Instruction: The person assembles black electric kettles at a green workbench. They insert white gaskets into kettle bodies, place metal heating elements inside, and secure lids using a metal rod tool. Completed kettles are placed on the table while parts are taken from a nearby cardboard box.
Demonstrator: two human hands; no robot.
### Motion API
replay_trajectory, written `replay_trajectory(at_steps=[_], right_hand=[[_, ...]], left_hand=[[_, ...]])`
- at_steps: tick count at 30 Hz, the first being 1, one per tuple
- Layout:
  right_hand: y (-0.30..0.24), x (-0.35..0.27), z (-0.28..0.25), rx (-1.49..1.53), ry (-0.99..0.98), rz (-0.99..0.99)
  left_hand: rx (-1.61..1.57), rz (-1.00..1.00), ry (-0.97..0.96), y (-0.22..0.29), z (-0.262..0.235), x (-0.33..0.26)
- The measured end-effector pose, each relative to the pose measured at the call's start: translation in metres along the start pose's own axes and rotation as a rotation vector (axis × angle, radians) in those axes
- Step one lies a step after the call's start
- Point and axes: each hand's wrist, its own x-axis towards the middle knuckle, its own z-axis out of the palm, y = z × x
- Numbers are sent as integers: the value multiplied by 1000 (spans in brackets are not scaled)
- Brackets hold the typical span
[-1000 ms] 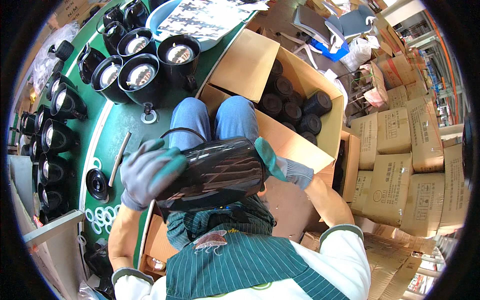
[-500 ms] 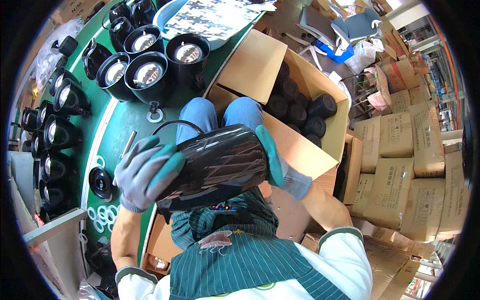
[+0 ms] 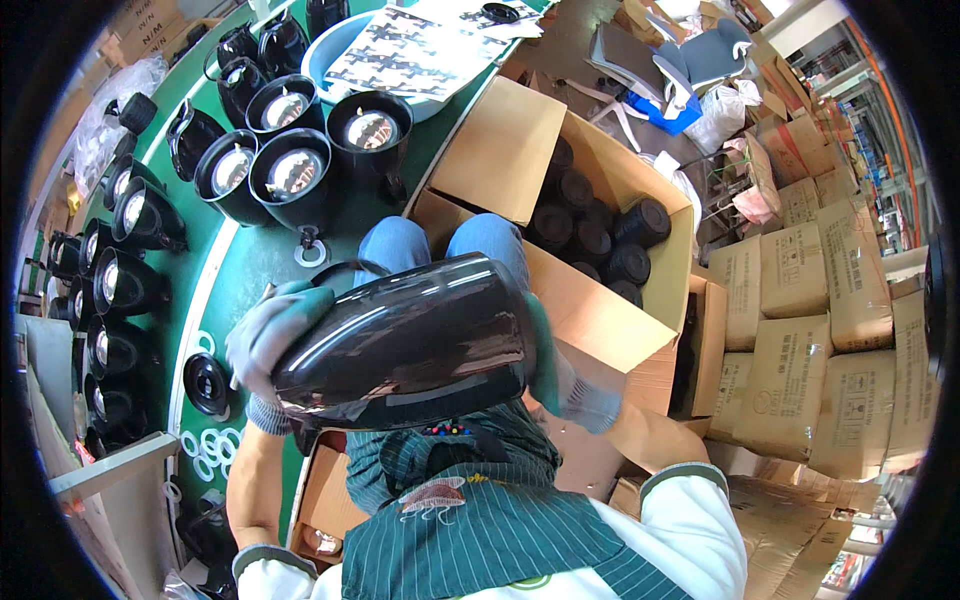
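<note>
From the head view, I hold the glossy black kettle body (image 3: 405, 340) sideways over my lap, long axis left to right, my left hand (image 3: 272, 335) closed on its left end, my right hand (image 3: 560, 375) gripping its right end, near the open carton (image 3: 590, 320).

Factory assembly floor: kettle rows (image 3: 270, 170), stacked cartons (image 3: 800, 330).

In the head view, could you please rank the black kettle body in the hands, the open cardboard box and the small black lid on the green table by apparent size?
1. open cardboard box
2. black kettle body, though its nearness to the camera enlarges it
3. small black lid
</note>
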Motion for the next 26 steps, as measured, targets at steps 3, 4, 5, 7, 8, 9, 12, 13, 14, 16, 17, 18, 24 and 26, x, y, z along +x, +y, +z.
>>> replay_trajectory(at_steps=[3,4,5,7,8,9,12,13,14,16,17,18,24,26], right_hand=[[-22,3,-6,-92,-62,-106],[-23,5,-7,-90,-63,-123],[-19,3,-6,-67,-52,-124],[2,-2,3,45,17,-77],[10,-4,9,92,51,-67],[19,-10,17,144,97,-52],[37,-24,24,232,207,-40],[41,-23,27,260,223,-45],[42,-24,22,264,235,-59],[41,-21,10,300,243,-108],[43,-15,7,328,240,-134],[46,-8,4,356,236,-161],[26,24,-31,795,135,269],[31,26,-38,240,130,127]], left_hand=[[-431,-743,-207,-10,11,-35],[-562,-790,-223,-14,19,-45],[-691,-849,-235,-17,28,-59],[-789,-822,-376,-15,40,-58],[-808,-856,-294,-14,42,-60],[-829,-889,-215,-12,43,-65],[-505,-638,-210,6,19,-18],[-319,-452,-149,14,7,3],[-248,-405,-200,12,3,11],[-119,-304,-249,9,2,12],[-136,-331,-253,12,1,12],[-152,-360,-256,19,4,14],[-326,-306,-473,62,0,75],[-671,-289,-513,63,-12,88]])
